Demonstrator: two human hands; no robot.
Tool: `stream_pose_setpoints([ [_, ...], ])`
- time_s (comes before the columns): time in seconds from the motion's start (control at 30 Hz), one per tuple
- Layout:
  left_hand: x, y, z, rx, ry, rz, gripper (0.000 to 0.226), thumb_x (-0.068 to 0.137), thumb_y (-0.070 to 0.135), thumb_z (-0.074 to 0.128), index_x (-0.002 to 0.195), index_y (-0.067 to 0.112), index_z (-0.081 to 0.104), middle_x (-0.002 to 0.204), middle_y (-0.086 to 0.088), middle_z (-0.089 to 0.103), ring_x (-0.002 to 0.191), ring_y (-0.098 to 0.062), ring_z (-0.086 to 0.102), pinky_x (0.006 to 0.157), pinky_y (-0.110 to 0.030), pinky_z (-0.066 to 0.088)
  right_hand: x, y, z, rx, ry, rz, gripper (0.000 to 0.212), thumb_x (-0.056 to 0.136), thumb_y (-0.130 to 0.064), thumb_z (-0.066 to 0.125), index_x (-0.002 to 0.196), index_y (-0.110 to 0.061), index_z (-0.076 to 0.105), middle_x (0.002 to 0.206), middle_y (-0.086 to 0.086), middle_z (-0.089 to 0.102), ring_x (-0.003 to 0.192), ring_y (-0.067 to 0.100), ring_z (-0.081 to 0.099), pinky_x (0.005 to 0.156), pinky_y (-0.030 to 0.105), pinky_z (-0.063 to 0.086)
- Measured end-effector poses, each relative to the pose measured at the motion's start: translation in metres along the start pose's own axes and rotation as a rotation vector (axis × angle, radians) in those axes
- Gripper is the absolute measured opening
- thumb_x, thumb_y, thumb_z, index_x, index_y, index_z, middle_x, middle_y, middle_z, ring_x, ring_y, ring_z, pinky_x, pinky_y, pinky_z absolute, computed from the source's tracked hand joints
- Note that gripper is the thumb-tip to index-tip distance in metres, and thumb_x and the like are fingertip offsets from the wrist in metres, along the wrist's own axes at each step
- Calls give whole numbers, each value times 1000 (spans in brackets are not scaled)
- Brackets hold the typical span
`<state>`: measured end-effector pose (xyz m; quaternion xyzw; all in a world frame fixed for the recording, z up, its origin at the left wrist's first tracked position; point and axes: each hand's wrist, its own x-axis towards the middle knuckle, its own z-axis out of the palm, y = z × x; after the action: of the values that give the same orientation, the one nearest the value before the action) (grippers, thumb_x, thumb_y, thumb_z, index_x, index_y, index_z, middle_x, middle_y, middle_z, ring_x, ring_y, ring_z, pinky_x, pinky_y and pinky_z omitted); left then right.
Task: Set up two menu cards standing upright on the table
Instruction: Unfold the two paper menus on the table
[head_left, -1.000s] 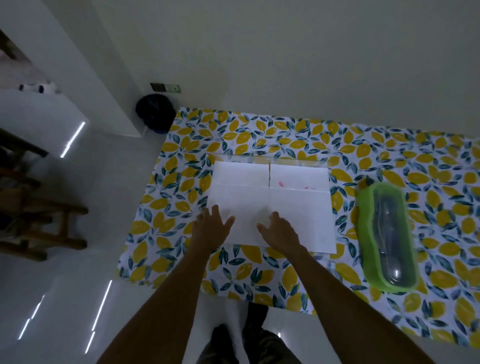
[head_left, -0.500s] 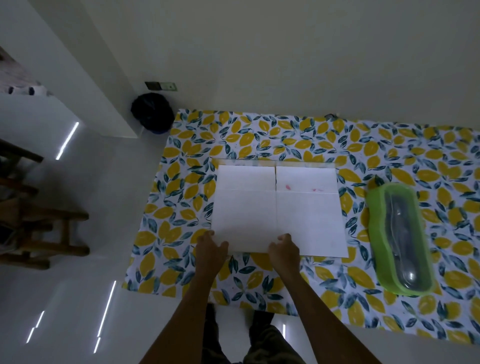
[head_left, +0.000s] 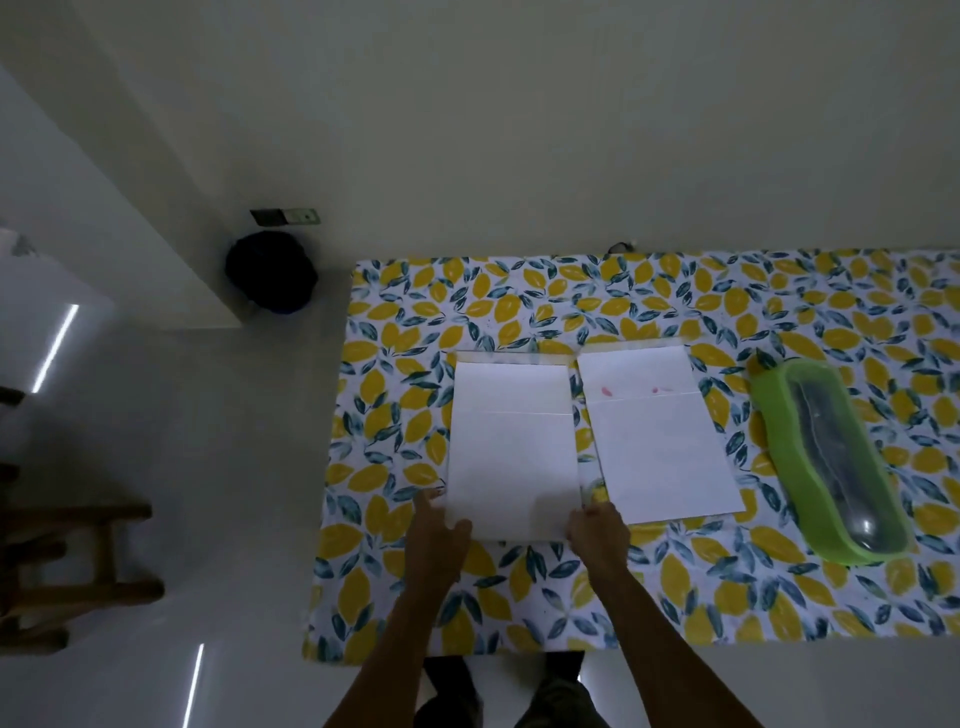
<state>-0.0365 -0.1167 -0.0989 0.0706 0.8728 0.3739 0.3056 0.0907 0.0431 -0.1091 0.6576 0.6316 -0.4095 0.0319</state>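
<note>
Two white menu cards lie flat on the lemon-print tablecloth (head_left: 675, 597). The left card (head_left: 511, 447) has a crease across its upper part, and a gap separates it from the right card (head_left: 660, 447), which carries small pink marks near its top. My left hand (head_left: 434, 535) rests at the left card's near left corner with fingers spread. My right hand (head_left: 597, 530) pinches the same card's near right corner.
A green lidded plastic box (head_left: 831, 457) with cutlery inside lies to the right of the cards. A dark round bag (head_left: 270, 273) sits on the floor by the wall corner. A wooden stool (head_left: 67, 571) stands at the far left.
The left card has slid toward me and to the left, opening a gap beside the right card. Both hands drew back to its near corners.
</note>
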Motion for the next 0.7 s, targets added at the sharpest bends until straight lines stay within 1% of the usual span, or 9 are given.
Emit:
stream_pose_setpoints([
  [0.03, 1, -2, -4, 12, 8, 18, 53, 78, 14, 71, 124, 9, 45, 112, -12, 64, 94, -27, 62, 75, -34, 49, 0, 1, 3, 9, -10, 8, 27, 78, -22, 52, 84, 0, 67, 83, 18, 71, 81, 37, 69, 69, 40, 55],
  [0.13, 2, -8, -15, 53, 51, 46, 56, 70, 24, 75, 118, 9, 49, 105, -11, 64, 95, -30, 63, 74, -40, 55, -5, -1, 5, 18, -87, 32, 20, 87, -14, 52, 74, -2, 61, 77, 15, 62, 72, 31, 57, 64, 38, 46],
  [0.23, 4, -7, -26, 9, 46, 26, 58, 74, 23, 77, 122, 8, 47, 109, -16, 63, 97, -32, 61, 75, -40, 54, -10, -4, -3, 76, -116, 79, 22, 87, -13, 52, 67, -5, 56, 76, 18, 61, 69, 30, 55, 73, 49, 54],
  [0.37, -1, 11, -38, -30, 66, 81, 51, 81, 28, 72, 123, 11, 49, 116, -12, 55, 105, -29, 56, 84, -43, 51, -23, -16, -28, 197, -140, 36, 15, 84, -12, 56, 69, -9, 59, 68, 10, 56, 63, 24, 50, 65, 39, 45],
  [0.43, -9, 30, -43, -37, 115, 181, 45, 84, 31, 68, 122, 17, 48, 116, -5, 46, 102, -23, 50, 83, -39, 49, -31, -26, -41, 248, -104, -22, 17, 83, -13, 60, 67, -9, 66, 64, 11, 59, 59, 25, 51, 60, 38, 42],
  [0.47, -13, 41, -46, -45, 142, 229, 43, 85, 32, 67, 121, 19, 48, 116, -3, 42, 100, -21, 48, 81, -37, 48, -35, -33, -48, 245, -86, -59, 18, 84, -15, 60, 69, -14, 69, 67, 10, 65, 61, 28, 57, 60, 39, 46],
  [0.57, -20, 72, -53, -76, 203, 362, 44, 86, 36, 68, 121, 20, 47, 119, -4, 38, 96, -15, 40, 74, -28, 41, -48, -58, -68, 210, -14, -203, 23, 90, -22, 58, 71, -23, 71, 77, 8, 72, 75, 31, 68, 74, 48, 56],
  [0.63, -22, 90, -61, -82, 201, 430, 49, 85, 41, 69, 123, 19, 47, 121, -4, 37, 96, -14, 40, 68, -22, 37, -53, -72, -81, 218, 55, -288, 24, 94, -24, 56, 84, -14, 76, 76, 10, 73, 74, 32, 70, 76, 52, 59],
  [0.7, -23, 103, -69, -106, 200, 463, 52, 84, 44, 71, 124, 20, 48, 121, -2, 35, 96, -15, 43, 63, -16, 35, -58, -85, -93, 193, 133, -364, 34, 98, -29, 54, 84, -8, 77, 76, 12, 75, 72, 31, 70, 77, 52, 58],
])
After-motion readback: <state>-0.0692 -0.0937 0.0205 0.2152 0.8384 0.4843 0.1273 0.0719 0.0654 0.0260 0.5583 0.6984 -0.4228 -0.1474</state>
